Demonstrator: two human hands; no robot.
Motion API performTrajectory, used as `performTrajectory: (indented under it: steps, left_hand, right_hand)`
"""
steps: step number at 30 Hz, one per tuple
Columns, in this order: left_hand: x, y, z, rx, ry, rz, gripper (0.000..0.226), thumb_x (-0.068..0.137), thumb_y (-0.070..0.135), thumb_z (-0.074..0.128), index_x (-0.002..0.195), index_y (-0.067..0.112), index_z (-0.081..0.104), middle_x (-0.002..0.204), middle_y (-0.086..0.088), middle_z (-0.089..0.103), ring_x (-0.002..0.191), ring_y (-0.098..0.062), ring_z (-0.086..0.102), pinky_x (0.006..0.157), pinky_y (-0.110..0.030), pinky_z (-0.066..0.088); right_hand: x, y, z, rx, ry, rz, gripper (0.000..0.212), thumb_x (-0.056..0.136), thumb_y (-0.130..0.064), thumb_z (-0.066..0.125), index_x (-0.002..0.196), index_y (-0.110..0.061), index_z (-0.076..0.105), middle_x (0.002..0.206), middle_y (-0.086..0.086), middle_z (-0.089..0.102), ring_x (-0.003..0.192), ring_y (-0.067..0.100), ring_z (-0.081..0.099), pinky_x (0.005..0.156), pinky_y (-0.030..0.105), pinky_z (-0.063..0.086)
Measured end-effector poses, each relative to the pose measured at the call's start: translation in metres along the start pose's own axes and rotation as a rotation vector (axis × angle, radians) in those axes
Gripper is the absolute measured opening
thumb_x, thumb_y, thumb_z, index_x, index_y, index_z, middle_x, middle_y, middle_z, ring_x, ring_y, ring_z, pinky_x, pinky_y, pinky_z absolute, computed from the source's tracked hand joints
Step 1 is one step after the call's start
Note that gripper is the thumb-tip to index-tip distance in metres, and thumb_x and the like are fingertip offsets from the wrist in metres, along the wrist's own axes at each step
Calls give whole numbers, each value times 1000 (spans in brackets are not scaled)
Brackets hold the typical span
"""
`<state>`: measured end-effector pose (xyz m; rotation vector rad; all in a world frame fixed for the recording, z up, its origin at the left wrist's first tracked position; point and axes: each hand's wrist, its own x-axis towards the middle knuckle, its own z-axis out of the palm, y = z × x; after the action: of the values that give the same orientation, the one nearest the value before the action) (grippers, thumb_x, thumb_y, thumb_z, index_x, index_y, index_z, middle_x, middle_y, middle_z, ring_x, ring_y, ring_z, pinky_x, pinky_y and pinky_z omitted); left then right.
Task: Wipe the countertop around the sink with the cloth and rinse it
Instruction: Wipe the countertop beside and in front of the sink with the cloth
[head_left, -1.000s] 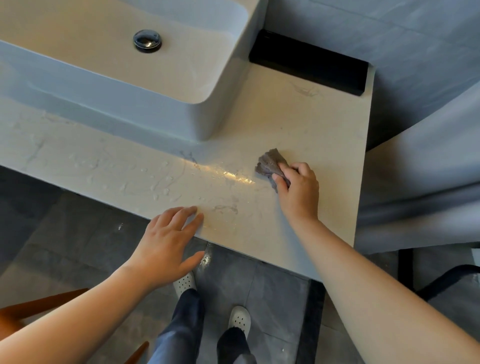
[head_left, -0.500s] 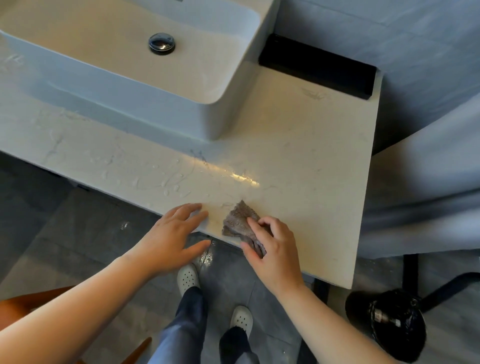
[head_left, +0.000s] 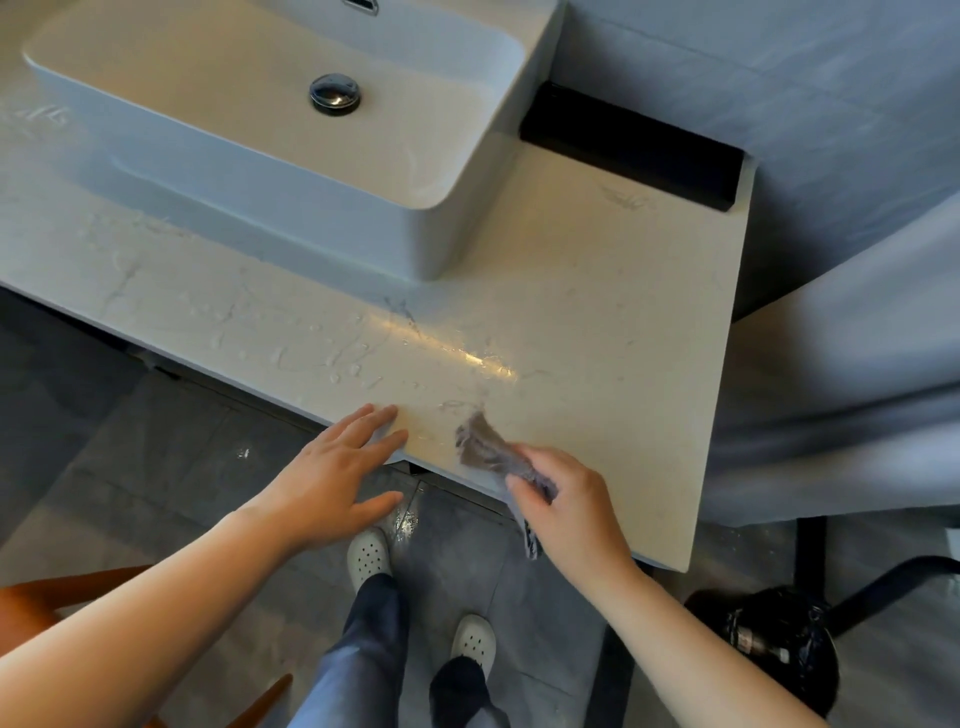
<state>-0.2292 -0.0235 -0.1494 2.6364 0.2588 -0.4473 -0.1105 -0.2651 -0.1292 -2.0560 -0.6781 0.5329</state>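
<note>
A pale marble countertop (head_left: 597, 322) carries a white rectangular vessel sink (head_left: 291, 218) with a chrome drain (head_left: 335, 93). My right hand (head_left: 571, 509) grips a small grey cloth (head_left: 485, 447) at the counter's front edge, part of the cloth hanging over the edge. My left hand (head_left: 332, 473) rests flat with fingers spread on the front edge, just left of the cloth. Water streaks and droplets (head_left: 311, 353) lie on the counter in front of the sink.
A black box (head_left: 634, 145) sits at the back right of the counter against the grey wall. On the tiled floor below are my feet in white shoes (head_left: 369, 556), a black bin bag (head_left: 779, 644) at the right and an orange chair part (head_left: 31, 597) at the left.
My right hand has dragged the cloth from the middle right of the counter toward me to the front edge, and the cloth now hangs partly over it. The left hand stayed at the edge.
</note>
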Motion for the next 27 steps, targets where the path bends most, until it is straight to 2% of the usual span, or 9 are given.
performTrajectory:
  steps: [3, 8, 10, 14, 18, 23, 27]
  left_hand:
    - [-1, 1, 2, 8, 12, 0, 83, 74, 72, 25, 148, 34, 23, 158, 15, 2, 145, -6, -5, 114, -28, 8]
    - [2, 2, 0, 50, 35, 7, 80, 77, 70, 28, 146, 30, 32, 157, 8, 16, 145, -15, 10, 116, -34, 14]
    - [4, -1, -3, 46, 49, 14, 75, 78, 67, 32, 144, 30, 38, 155, 8, 24, 142, -16, 21, 115, -37, 23]
    - [6, -7, -8, 23, 71, 48, 68, 81, 63, 38, 141, 30, 41, 149, 9, 35, 135, -17, 35, 110, -37, 31]
    - [10, -13, -16, -29, 86, 28, 72, 83, 62, 37, 147, 31, 28, 153, 7, 23, 137, -13, 27, 110, -32, 27]
    - [13, -27, -27, 8, 202, -46, 71, 85, 59, 38, 142, 18, 39, 146, 0, 37, 133, -21, 34, 105, -38, 36]
    - [15, -38, -32, 35, 218, -114, 75, 84, 60, 35, 143, 13, 39, 147, -6, 37, 134, -27, 33, 107, -43, 35]
  right_hand:
    - [31, -12, -24, 37, 137, 50, 42, 89, -13, 63, 129, -23, 57, 112, -19, 63, 97, -10, 59, 81, 2, 44]
    - [111, -6, -48, -128, 319, 80, 38, 89, -11, 60, 127, -15, 60, 112, -6, 67, 97, 8, 62, 78, 4, 43]
    - [137, 2, -46, -171, 352, 109, 37, 89, -12, 59, 126, -14, 60, 115, 0, 68, 103, 15, 63, 85, 14, 44]
    - [168, 16, -27, -279, 341, 127, 34, 90, -13, 57, 124, -13, 61, 113, 5, 67, 103, 22, 62, 83, 23, 45]
    - [164, 19, -5, -292, 400, 113, 32, 89, -12, 60, 121, -9, 63, 115, 8, 67, 104, 23, 61, 84, 19, 42]
    - [128, 13, 26, -274, 370, 10, 30, 87, -12, 64, 116, -8, 66, 111, 7, 70, 99, 26, 64, 86, 27, 48]
    - [93, 5, 52, -232, 308, -38, 29, 87, -13, 66, 116, -12, 68, 108, 2, 70, 98, 18, 64, 85, 20, 46]
